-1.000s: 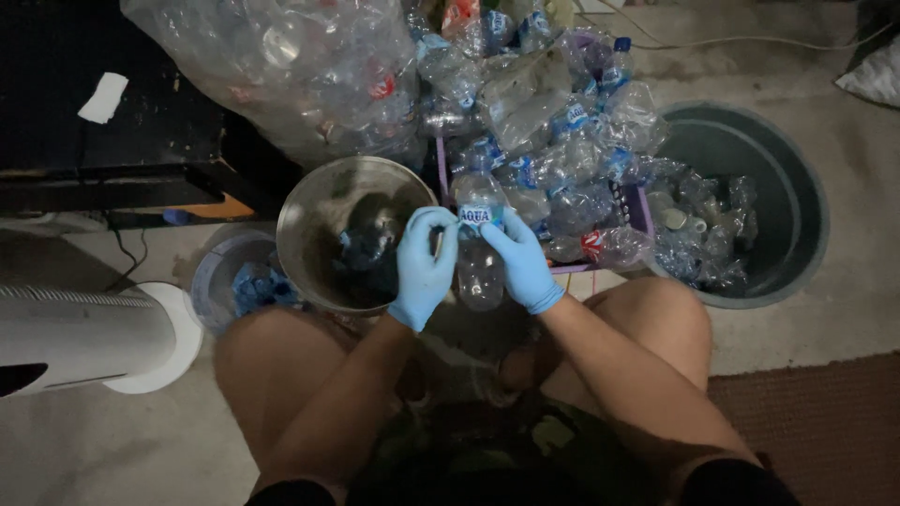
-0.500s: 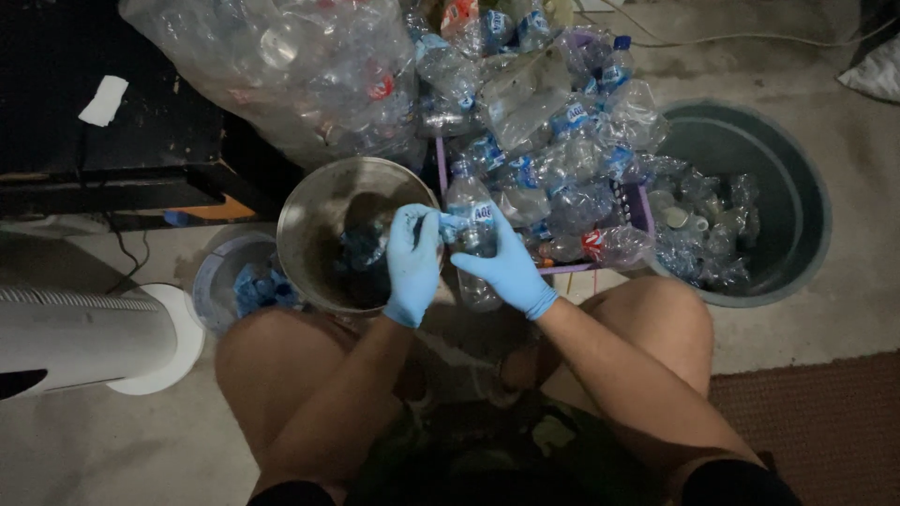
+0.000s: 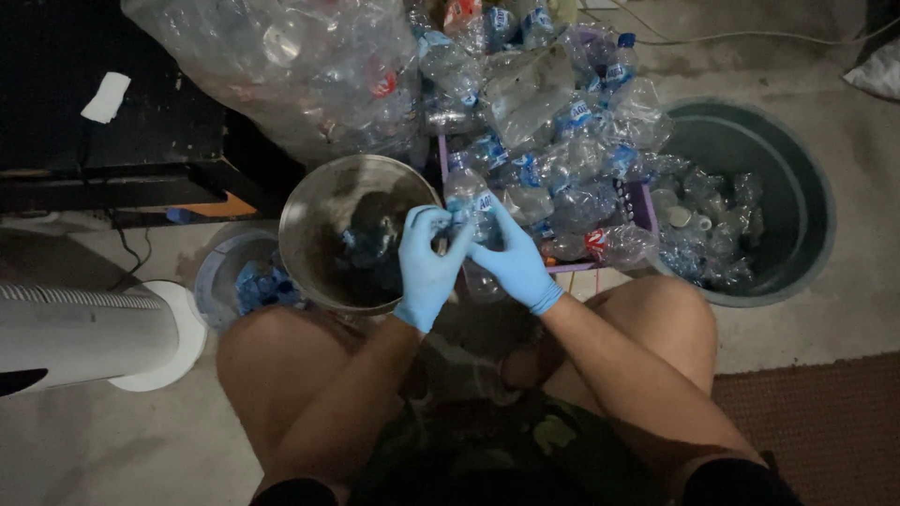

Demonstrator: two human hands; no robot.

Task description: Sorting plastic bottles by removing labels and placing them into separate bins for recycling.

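Observation:
Both of my hands wear blue gloves and hold one clear plastic bottle [image 3: 471, 201] with a blue label in front of my knees. My left hand [image 3: 428, 267] grips its near side by the rim of a round metal bowl [image 3: 319, 215]. My right hand [image 3: 514, 262] wraps the bottle from the right, fingers up along its body. The bottle's lower end is hidden behind my hands. Small dark and blue pieces lie at the bottom of the bowl.
A purple crate [image 3: 641, 201] heaped with crushed clear bottles stands beyond my hands. A big clear bag of bottles [image 3: 281, 66] lies at the upper left. A dark round bin [image 3: 797, 197] with bottles sits right; a small bucket [image 3: 220, 272] with blue pieces and a white fan base [image 3: 94, 333] left.
The bottle has shifted a little up and to the left, toward the bowl's rim. My right hand's fingers have slid higher along it; my left hand has turned around its near side.

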